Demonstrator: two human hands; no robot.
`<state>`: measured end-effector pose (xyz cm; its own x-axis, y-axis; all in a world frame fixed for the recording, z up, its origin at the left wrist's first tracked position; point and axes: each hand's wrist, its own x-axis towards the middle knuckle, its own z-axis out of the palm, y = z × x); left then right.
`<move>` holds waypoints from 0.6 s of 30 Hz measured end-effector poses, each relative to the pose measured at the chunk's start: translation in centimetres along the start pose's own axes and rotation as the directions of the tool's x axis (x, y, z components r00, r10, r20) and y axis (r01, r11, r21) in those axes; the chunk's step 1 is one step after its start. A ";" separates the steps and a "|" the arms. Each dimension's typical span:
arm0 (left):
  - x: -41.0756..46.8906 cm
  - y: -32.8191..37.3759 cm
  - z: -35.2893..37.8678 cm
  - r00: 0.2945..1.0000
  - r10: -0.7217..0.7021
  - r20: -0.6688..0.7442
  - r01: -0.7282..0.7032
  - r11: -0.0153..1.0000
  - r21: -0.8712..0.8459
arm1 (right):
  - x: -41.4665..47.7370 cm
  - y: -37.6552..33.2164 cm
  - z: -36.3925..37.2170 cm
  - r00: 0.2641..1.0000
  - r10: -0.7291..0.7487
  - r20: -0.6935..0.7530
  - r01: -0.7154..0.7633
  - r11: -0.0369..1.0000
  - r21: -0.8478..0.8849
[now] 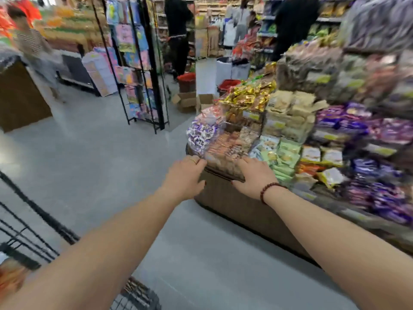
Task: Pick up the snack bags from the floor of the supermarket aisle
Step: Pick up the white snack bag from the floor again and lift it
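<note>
Mid-frame: left hand (185, 175) seems (blurry) to pinch clear plastic bag of orange-brown snacks (223, 151) on brown wooden display stand (234, 204), right hand (254, 173) flat on it, fingers straight.

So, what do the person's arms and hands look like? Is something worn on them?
Both arms are bare, with no sleeves in view. The left hand wears a thin ring on one finger. At the right hand, the wrist carries a bracelet of round, dark reddish-brown beads.
</note>
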<state>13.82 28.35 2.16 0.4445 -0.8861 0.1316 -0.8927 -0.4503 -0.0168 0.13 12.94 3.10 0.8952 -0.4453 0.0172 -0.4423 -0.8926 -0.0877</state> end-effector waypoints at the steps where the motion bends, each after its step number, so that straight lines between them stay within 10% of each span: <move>1: 1.0 3.2 -0.3 0.997 0.075 -0.013 -0.075 0.997 0.011 | -1.9 2.7 -0.3 0.998 0.057 0.004 -0.057 0.998 -0.005; 9: 7.2 26.8 -1.0 0.875 0.482 -0.046 -0.483 0.874 -0.042 | -19.2 21.1 -2.4 0.896 0.443 -0.037 -0.444 0.896 -0.031; 18: 8.4 50.5 -2.1 0.566 0.823 -0.051 -0.824 0.566 -0.015 | -39.6 32.6 -4.0 0.546 0.833 -0.088 -0.834 0.550 0.027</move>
<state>-27.64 -1.60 4.47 -0.4864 -0.8666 0.1113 -0.8729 0.4767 -0.1035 -49.98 1.17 3.50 0.1161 -0.9929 0.0243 -0.9890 -0.1178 -0.0898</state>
